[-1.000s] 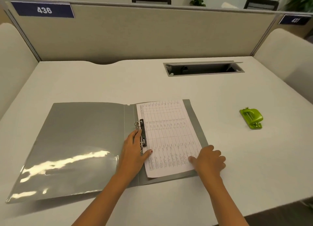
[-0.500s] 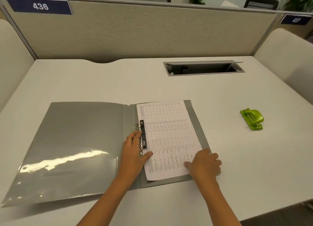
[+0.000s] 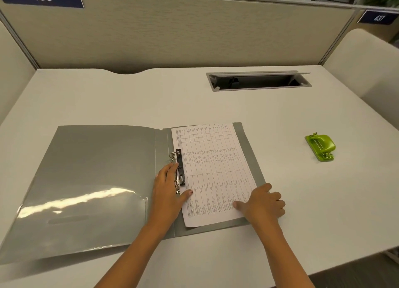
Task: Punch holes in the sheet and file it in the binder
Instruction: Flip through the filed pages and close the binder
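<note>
A grey binder (image 3: 97,169) lies open on the white desk. A printed sheet (image 3: 211,164) with a table on it lies on the binder's right half, its left edge at the ring mechanism (image 3: 179,171). My left hand (image 3: 168,190) lies flat beside the rings, fingers straight, thumb on the sheet's left edge. My right hand (image 3: 262,203) rests on the sheet's lower right corner, thumb flat on the paper and fingers loosely bent over the binder's edge. A green hole punch (image 3: 321,146) stands on the desk to the right, apart from both hands.
A cable slot with a raised lid (image 3: 258,81) is set in the desk behind the binder. Beige partition walls (image 3: 183,32) close the desk at the back and both sides. The desk's front edge (image 3: 345,259) runs close to my arms.
My right hand slid a little left along the sheet's lower edge, onto the paper. My left hand stays beside the rings.
</note>
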Available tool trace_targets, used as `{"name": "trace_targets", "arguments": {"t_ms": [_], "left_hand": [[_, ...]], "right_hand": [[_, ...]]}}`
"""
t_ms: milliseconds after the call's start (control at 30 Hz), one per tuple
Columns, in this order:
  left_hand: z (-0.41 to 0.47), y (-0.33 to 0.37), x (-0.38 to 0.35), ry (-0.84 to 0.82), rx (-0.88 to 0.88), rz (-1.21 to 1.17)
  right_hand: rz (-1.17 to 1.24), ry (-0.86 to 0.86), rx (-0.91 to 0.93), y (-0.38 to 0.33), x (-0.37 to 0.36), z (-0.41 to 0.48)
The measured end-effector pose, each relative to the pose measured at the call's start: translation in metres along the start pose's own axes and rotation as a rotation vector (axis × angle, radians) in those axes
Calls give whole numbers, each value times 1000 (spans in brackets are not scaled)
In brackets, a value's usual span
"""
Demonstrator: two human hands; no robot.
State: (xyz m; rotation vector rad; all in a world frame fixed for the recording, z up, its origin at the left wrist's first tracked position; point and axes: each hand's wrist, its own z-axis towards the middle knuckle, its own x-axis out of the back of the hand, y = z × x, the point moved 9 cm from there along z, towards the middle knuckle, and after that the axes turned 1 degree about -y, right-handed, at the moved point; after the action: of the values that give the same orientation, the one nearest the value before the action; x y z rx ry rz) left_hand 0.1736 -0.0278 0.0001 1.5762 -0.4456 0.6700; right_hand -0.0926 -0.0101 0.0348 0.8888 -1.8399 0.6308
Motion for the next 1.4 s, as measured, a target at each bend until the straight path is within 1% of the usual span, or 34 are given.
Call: {"name": "trace_targets", "arguments": {"t_ms": [167,233,300,333,400,433,467,500,600,667,733,800,900,1067,1200,1400], "left_hand": [[0,-1,-1,-4,20,-4],[0,-1,-1,-10,30,-2],[-1,4,1,-12,19,15],[-2,11,3,-7,-18,38],[-7,37,9,28,-171,99],[-10,52,12,52,-239,100],[-12,64,16,66,-260,53],[-12,70,18,58,-212,-43],[-7,67,10,-66,124,-464],[-7,65,-3,-165,304,-723],[-7,68,-11,-248,404,-895],[-8,73,-15,-312,458,-1012],[-13,77,-21,-368,522,-1097],[-17,78,-26,-420,563,-1152],[-19,80,-25,-423,578,-1196],[-22,79,-24,-426,609,-1197]], "right_hand": [[83,-47,15,2,4,6],[200,-31,85,-4,5,2],[316,33,214,-14,11,-9],[349,72,291,-20,15,-16],[447,116,433,-31,22,-33],[504,127,496,-37,25,-41],[543,148,552,-42,28,-49],[565,169,599,-45,29,-56],[619,176,702,-51,25,-69],[656,147,732,-51,22,-73],[687,135,757,-51,22,-77],[735,107,778,-51,22,-81],[835,25,760,-51,17,-82],[917,-1,772,-51,17,-83],[903,-15,779,-52,16,-84],[879,-37,779,-50,15,-80]]}}
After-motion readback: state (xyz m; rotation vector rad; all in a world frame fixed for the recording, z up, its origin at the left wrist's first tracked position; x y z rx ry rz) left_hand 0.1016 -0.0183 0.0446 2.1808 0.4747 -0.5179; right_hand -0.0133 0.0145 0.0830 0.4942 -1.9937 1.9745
